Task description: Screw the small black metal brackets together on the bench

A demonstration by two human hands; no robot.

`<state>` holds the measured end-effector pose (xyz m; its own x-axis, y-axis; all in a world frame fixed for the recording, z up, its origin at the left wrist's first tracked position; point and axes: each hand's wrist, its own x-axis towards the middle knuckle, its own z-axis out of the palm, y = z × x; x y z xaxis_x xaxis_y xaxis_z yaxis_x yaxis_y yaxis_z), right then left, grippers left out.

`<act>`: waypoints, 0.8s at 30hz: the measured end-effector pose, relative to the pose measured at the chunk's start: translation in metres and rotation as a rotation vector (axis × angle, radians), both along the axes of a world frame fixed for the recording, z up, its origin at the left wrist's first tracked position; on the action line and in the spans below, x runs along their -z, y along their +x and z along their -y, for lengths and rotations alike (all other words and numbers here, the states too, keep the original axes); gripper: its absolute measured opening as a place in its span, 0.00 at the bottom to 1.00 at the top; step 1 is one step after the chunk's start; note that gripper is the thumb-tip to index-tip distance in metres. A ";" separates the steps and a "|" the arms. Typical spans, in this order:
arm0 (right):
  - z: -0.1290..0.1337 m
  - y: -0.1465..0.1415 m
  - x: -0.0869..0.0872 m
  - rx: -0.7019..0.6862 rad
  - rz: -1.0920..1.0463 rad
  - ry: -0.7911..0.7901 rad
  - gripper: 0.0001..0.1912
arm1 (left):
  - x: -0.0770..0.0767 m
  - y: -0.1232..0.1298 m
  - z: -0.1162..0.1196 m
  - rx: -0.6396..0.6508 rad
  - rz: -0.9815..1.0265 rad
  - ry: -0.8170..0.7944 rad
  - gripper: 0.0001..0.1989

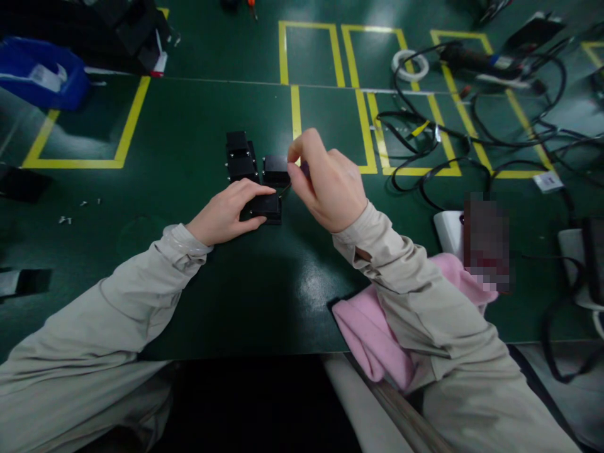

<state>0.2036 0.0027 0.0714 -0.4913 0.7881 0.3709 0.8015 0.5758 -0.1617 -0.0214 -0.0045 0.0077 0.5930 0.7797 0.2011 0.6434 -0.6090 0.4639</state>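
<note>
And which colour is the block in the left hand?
The block is black; the head view shows it.

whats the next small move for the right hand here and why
Probably steady the thin tool and check its tip is seated: the right hand holds it at the right end of the black block, contact is too small to confirm, and the left hand already braces the block.

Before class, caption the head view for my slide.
Left hand holds a black block on a green table; right hand pinches a thin tool beside it.
</note>
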 end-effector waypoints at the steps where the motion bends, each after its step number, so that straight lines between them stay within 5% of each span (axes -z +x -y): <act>1: -0.001 0.001 0.001 -0.010 -0.002 0.010 0.21 | 0.000 0.000 0.000 0.000 0.003 0.002 0.23; 5: -0.002 0.003 0.002 0.006 -0.001 0.033 0.25 | 0.000 0.000 0.000 -0.001 0.002 0.000 0.23; 14: 0.000 -0.002 -0.004 0.064 0.044 -0.051 0.15 | -0.002 0.000 0.001 -0.001 -0.001 -0.005 0.23; 24: 0.000 -0.001 -0.005 -0.008 0.037 -0.058 0.16 | -0.002 0.001 0.001 -0.016 -0.008 -0.033 0.23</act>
<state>0.2028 0.0023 0.0760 -0.5098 0.8037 0.3067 0.8030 0.5725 -0.1655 -0.0207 -0.0055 0.0099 0.5816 0.7955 0.1701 0.6570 -0.5827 0.4783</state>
